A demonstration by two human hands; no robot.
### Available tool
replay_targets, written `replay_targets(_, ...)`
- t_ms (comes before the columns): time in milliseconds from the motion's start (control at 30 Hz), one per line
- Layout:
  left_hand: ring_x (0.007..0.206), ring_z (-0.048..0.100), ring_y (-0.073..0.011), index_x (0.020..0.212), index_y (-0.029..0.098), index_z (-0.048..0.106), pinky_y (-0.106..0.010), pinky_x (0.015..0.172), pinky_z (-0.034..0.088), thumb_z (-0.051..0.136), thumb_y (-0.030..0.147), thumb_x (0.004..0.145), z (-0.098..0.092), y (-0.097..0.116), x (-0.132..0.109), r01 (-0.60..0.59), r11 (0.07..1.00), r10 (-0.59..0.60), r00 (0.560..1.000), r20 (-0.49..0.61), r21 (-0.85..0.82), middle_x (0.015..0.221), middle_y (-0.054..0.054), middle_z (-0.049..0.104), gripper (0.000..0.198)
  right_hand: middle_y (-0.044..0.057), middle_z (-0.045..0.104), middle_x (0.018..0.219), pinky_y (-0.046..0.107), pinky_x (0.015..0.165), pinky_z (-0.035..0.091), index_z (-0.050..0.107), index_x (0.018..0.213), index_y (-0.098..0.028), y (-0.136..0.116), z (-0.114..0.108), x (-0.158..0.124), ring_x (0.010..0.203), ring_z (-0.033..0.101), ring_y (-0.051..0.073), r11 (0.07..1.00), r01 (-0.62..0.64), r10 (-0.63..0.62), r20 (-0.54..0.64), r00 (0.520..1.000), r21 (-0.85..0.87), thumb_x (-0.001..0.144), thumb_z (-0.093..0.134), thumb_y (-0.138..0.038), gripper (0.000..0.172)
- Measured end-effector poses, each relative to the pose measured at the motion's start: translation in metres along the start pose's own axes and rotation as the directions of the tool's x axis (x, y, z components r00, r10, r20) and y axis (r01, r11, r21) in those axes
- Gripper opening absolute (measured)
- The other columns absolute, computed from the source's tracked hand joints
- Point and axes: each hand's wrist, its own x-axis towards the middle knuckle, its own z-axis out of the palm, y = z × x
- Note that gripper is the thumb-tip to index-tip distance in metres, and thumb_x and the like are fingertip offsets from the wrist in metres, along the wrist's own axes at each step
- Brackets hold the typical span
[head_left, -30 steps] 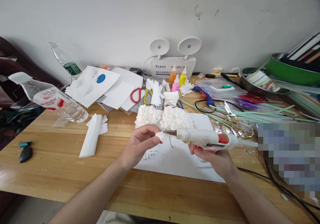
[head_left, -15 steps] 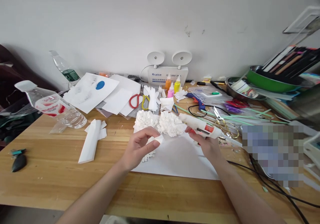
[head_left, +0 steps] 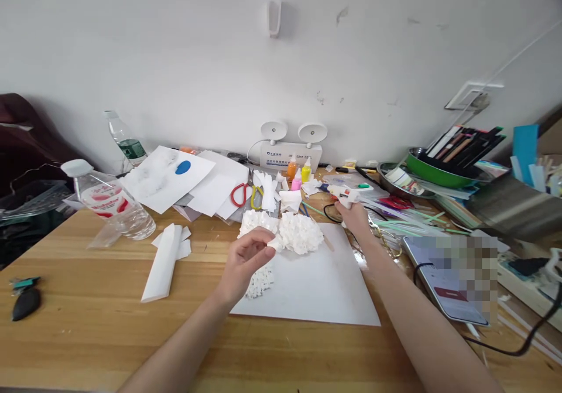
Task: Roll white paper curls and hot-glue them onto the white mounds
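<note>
My left hand pinches a small white paper piece between thumb and fingertips, above the left part of a white sheet. Just beyond it, clusters of crumpled white paper bits cover the sheet's far left, and more bits lie under the hand. Farther off to the right, my right hand is closed round a white hot glue gun, whose nozzle points left. A thin wooden stick lies by the clusters.
Folded white paper and a water bottle are at the left. Red-and-yellow-handled scissors and small paint bottles stand at the back. A phone with a cable lies right, near a green bowl of pens.
My right hand has carried the glue gun away from the paper clusters, back and to the right. My left hand keeps its pinch on the paper piece. The camera view has tilted up.
</note>
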Motion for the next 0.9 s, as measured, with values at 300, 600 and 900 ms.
replay_targets(300, 0.08, 0.048, -0.0167, 0.07, 0.018, 0.06, -0.028, 0.069, 0.038, 0.064, 0.023, 0.072, -0.005, 0.003, 0.004, -0.089, 0.992, 0.093, 0.994, -0.05, 0.088, 0.08, -0.005, 0.052, 0.006, 0.02, 0.063, 0.092, 0.045, 0.082, 0.03, 0.063, 0.089, -0.008, -0.006, 0.011, -0.013, 0.095, 0.051, 0.033, 0.974, 0.003, -0.011, -0.035, 0.999, -0.229, 0.071, 0.049, -0.043, 0.041)
replay_targets(600, 0.078, 0.05, -0.0155, 0.078, 0.02, 0.062, -0.027, 0.069, 0.041, 0.06, 0.023, 0.074, -0.023, 0.026, 0.015, -0.173, 0.897, 0.227, 0.97, -0.087, 0.407, 0.084, -0.004, 0.055, 0.005, 0.019, 0.05, 0.117, 0.051, 0.085, 0.028, 0.05, 0.112, -0.014, -0.001, -0.012, -0.049, 0.109, 0.04, 0.036, 0.986, -0.085, 0.062, -0.163, 0.985, -0.143, 0.069, 0.053, -0.048, 0.056)
replay_targets(900, 0.088, 0.052, -0.0188, 0.089, 0.022, 0.064, -0.032, 0.08, 0.037, 0.051, 0.019, 0.082, -0.077, 0.028, 0.008, -0.462, 0.338, -0.007, 0.87, 0.493, 0.82, 0.091, -0.007, 0.062, 0.015, 0.016, 0.055, 0.108, 0.045, 0.088, 0.029, 0.05, 0.109, -0.015, 0.011, -0.024, -0.065, 0.104, 0.044, 0.032, 0.99, 0.037, -0.002, -0.258, 0.966, 0.132, 0.064, 0.059, -0.044, 0.053)
